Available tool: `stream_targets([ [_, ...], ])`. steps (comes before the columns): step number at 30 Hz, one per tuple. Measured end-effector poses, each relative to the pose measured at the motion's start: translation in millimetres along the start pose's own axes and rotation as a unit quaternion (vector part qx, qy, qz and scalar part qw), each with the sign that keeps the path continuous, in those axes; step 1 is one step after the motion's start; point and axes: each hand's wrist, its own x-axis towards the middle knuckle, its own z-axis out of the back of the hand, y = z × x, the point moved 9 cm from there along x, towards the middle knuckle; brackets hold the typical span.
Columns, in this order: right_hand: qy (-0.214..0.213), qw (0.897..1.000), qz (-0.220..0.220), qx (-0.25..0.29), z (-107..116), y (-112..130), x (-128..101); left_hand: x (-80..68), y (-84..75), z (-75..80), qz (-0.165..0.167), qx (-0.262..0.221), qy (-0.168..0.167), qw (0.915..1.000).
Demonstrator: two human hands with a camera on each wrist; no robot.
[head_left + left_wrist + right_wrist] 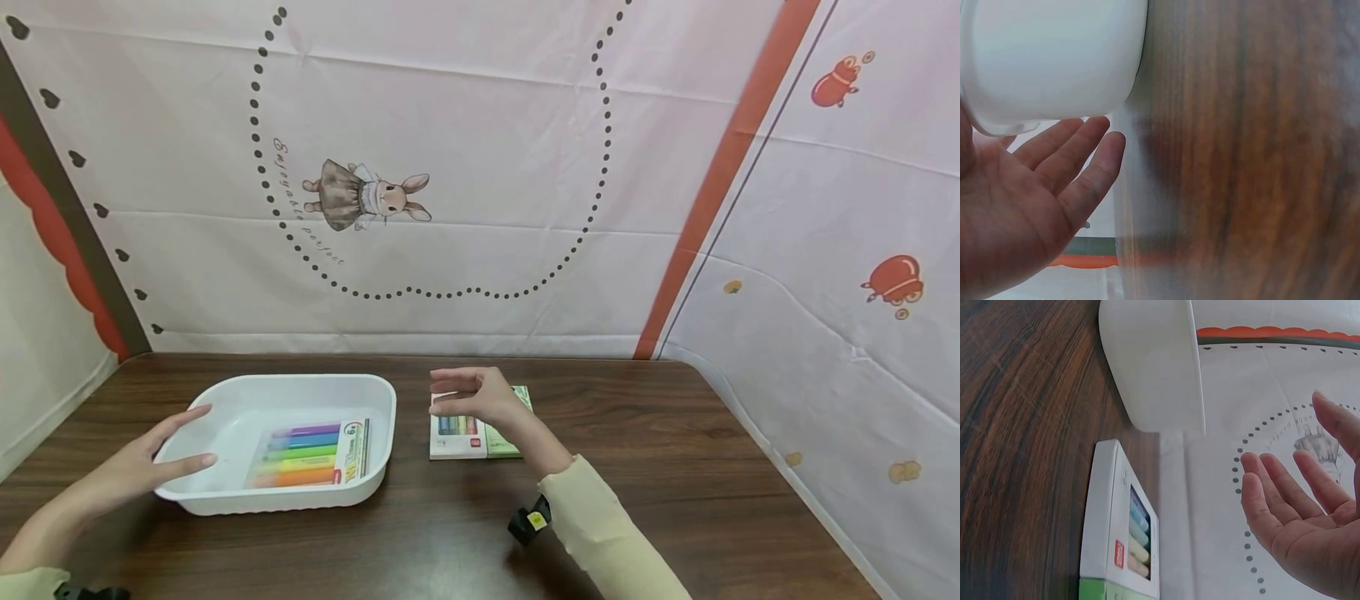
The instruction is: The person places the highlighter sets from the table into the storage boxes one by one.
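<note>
A white plastic tray (307, 500) stands at the left of the table. Inside it lies a clear pack of coloured pens (307, 454) with a white label, running from purple to orange. My left hand (138, 467) is at the tray's left end, thumb and index finger extended over the rim; in the left wrist view its other fingers (1079, 162) lie against the outer wall, nearly straight. My right hand (480, 396) hovers above a white and green box (457, 450), fingers loosely bent and holding nothing. Pastel sticks (1139, 534) show through the box's window.
Both things stand on a dark wood-grain table (660, 483). A pale printed cloth (487, 167) with a rabbit figure hangs behind the table, and more cloth (832, 350) runs along the right edge. A black wrist device (530, 521) sits below the right sleeve.
</note>
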Motion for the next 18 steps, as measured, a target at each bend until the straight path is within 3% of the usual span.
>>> stream_targets([
  [18, -0.013, 1.000, -0.009, -0.014, 25, -11, -11, 1.2, 8.8, -2.0, 0.028, -0.002, 0.018, 0.9995],
])
